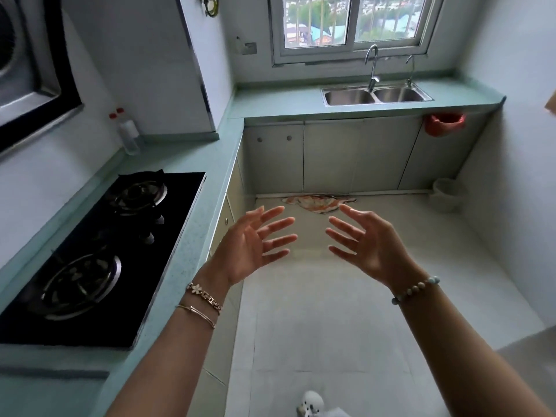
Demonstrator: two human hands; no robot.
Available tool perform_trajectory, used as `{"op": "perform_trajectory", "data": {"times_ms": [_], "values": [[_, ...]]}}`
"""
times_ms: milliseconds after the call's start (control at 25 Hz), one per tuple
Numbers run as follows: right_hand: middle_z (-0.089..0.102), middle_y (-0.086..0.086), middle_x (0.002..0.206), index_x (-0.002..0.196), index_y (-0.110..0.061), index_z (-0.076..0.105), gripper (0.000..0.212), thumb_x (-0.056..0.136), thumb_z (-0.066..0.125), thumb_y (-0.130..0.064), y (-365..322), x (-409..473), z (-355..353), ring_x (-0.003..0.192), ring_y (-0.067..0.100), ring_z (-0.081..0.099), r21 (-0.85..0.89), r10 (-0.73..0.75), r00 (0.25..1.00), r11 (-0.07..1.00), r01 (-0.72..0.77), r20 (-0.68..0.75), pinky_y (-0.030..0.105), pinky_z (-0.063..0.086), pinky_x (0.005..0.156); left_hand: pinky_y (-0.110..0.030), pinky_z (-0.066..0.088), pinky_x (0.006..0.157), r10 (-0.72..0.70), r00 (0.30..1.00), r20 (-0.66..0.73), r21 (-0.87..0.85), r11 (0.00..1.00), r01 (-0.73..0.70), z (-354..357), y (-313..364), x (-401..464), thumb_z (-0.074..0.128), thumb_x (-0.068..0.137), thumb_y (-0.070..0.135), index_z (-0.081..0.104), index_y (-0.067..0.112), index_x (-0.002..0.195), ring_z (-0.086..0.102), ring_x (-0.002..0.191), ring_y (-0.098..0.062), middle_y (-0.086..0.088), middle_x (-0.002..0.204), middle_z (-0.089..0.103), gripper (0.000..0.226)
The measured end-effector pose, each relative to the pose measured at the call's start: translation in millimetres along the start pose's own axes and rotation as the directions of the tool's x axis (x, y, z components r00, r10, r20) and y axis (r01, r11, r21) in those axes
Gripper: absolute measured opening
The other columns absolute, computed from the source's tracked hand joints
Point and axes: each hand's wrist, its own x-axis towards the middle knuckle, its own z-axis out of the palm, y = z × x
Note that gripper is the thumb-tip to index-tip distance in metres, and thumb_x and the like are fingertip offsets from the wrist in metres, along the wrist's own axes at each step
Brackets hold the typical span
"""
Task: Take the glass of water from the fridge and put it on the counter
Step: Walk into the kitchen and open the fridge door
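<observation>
At about nine o'clock in the view a black gas hob (99, 260) with two burners is set into the pale green counter (192, 164), and above it at ten o'clock hangs the dark edge of a range hood (36, 76). Just beyond the hob, at roughly ten o'clock against the wall, stand two clear bottles with red caps (128, 134), touching or nearly touching each other. The counter turns a corner and runs along the far wall under the window (350, 24) at twelve o'clock. Near the middle of the view the left hand (249, 248) is raised over the floor (331, 320), palm turned inward, fingers spread wide and holding nothing; two gold bracelets (204, 302) circle its wrist. Facing it, just past centre toward three o'clock, the right hand (371, 245) is likewise wide open and empty, with a beaded bracelet (416, 289) on the wrist; the two palms face each other with a clear gap between them. Beyond the fingertips a crumpled orange-patterned cloth (320, 203) lies on the floor against the cabinet doors (331, 155). At one o'clock a double steel sink (376, 96) with a tall tap (373, 66) sits in the counter. At two o'clock a red bag (443, 123) hangs under the counter's end, and below it a pale bin (448, 194) stands on the floor. Neither the glass of water nor the fridge shows anywhere in this view.
</observation>
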Motion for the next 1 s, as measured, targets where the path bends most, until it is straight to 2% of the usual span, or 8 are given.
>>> {"op": "perform_trajectory", "data": {"times_ms": [240, 360, 520, 760, 1000], "values": [[0.067, 0.01, 0.13, 0.126, -0.025, 0.066, 0.048, 0.079, 0.06, -0.031, -56, 102, -6, 0.122, 0.03, 0.061, 0.013, -0.029, 0.998, 0.999, 0.029, -0.051, 0.051, 0.041, 0.108, -0.051, 0.039, 0.106, -0.026, 0.997, 0.075, 0.015, 1.0, 0.025, -13, 55, 123, 0.046, 0.091, 0.044, 0.067, 0.025, 0.118, 0.061, 0.12, -0.033, -0.005, 0.13, 0.066, 0.039], [0.066, 0.011, 0.131, 0.126, -0.024, 0.066, 0.054, 0.073, 0.062, -0.033, -81, 151, -18, 0.122, 0.031, 0.06, 0.029, -0.044, 0.991, 0.998, 0.048, -0.126, 0.052, 0.04, 0.109, -0.053, 0.037, 0.107, -0.051, 0.992, 0.116, 0.041, 0.998, 0.046, -19, 76, 196, 0.049, 0.088, 0.046, 0.065, 0.025, 0.122, 0.057, 0.125, -0.035, -0.006, 0.135, 0.064, 0.043], [0.066, 0.011, 0.13, 0.124, -0.025, 0.067, 0.051, 0.073, 0.063, -0.032, -112, 218, -33, 0.122, 0.031, 0.06, 0.042, -0.079, 0.976, 0.995, 0.089, -0.202, 0.051, 0.041, 0.107, -0.055, 0.034, 0.111, -0.102, 0.972, 0.212, 0.059, 0.994, 0.092, -26, 108, 296, 0.052, 0.086, 0.046, 0.065, 0.025, 0.123, 0.052, 0.129, -0.037, -0.006, 0.137, 0.062, 0.044], [0.067, 0.01, 0.128, 0.115, -0.027, 0.071, 0.046, 0.069, 0.068, -0.033, -176, 325, -41, 0.122, 0.03, 0.06, 0.092, -0.153, 0.933, 0.977, 0.192, -0.326, 0.051, 0.042, 0.107, -0.053, 0.035, 0.112, -0.24, 0.901, 0.36, 0.173, 0.967, 0.189, -20, 168, 454, 0.051, 0.088, 0.046, 0.059, 0.025, 0.131, 0.057, 0.126, -0.034, -0.005, 0.137, 0.062, 0.049], [0.069, 0.008, 0.121, 0.108, -0.028, 0.074, 0.035, 0.074, 0.068, -0.029, -217, 363, -87, 0.118, 0.029, 0.062, 0.157, -0.191, 0.849, 0.94, 0.303, -0.492, 0.051, 0.04, 0.108, -0.052, 0.035, 0.111, -0.38, 0.794, 0.475, 0.259, 0.922, 0.287, 25, 173, 575, 0.051, 0.086, 0.046, 0.056, 0.025, 0.135, 0.057, 0.126, -0.034, -0.004, 0.139, 0.061, 0.053]]}}
